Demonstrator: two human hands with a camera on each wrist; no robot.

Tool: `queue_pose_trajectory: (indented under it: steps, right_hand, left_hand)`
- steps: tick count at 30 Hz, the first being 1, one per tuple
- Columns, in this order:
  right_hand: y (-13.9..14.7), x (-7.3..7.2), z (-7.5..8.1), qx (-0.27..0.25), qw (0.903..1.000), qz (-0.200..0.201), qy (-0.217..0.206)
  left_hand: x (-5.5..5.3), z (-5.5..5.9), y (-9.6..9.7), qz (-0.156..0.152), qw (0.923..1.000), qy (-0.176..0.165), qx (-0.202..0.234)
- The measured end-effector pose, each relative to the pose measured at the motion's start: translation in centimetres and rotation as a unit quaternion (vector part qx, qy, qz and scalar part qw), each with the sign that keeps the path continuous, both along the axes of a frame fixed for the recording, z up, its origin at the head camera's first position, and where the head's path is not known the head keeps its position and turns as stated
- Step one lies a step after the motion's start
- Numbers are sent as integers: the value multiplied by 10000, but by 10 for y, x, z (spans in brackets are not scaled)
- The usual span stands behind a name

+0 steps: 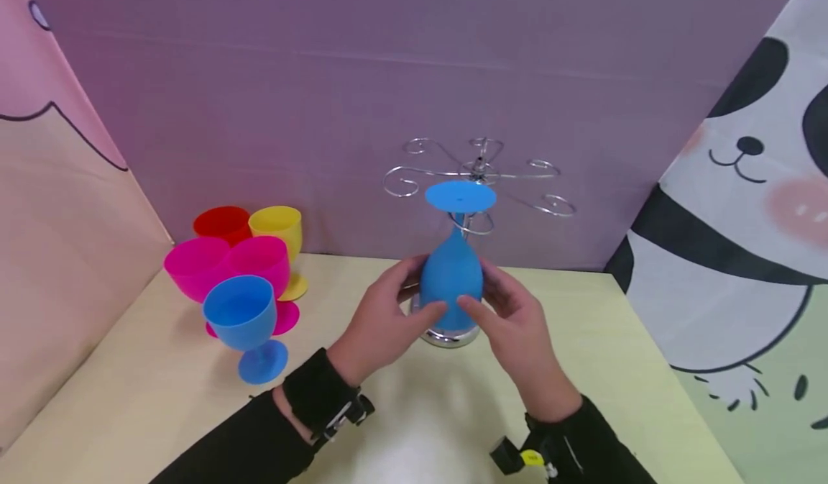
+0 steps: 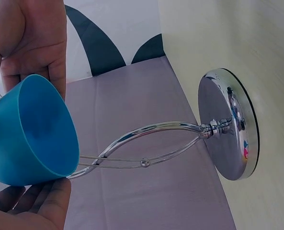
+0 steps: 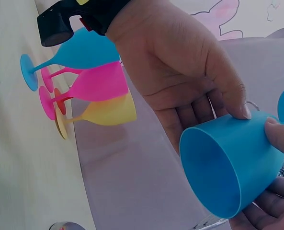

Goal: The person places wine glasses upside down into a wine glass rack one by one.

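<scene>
A blue plastic goblet is held upside down between both hands, its round foot on top and its bowl's mouth facing down. My left hand holds the bowl from the left, and my right hand holds it from the right, thumbs on the near side. Behind it stands a chrome stemware rack with curled wire arms. The stem is close to one front wire loop; I cannot tell whether it touches. In the left wrist view the rack's round base stands on the table.
Upright goblets stand grouped at the table's left: a blue one, two pink ones including the right-hand one, a red one and a yellow one. A purple backdrop rises behind the table.
</scene>
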State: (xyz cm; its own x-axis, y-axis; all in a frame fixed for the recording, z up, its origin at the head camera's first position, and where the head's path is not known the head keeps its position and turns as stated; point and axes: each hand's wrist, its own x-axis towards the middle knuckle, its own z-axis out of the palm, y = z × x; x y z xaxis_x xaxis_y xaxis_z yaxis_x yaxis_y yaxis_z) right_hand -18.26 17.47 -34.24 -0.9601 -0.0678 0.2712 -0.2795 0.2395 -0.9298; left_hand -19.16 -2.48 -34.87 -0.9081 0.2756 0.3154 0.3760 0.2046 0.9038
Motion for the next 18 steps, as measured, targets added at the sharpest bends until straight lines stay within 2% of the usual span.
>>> queue_pose_trajectory:
  steps: [7,10,18]
  right_hand:
    - [1,5,-2,-19,9996,28,284]
    - [3,9,-3,-24,9996,19,265]
    - [7,16,-6,-84,9998,-179,69]
  left_hand:
    - [4,-1,0,-34,9997,228,-63]
    - [5,-2,1,-84,9995,285,-79]
    - [10,-1,5,-159,9996,165,-193]
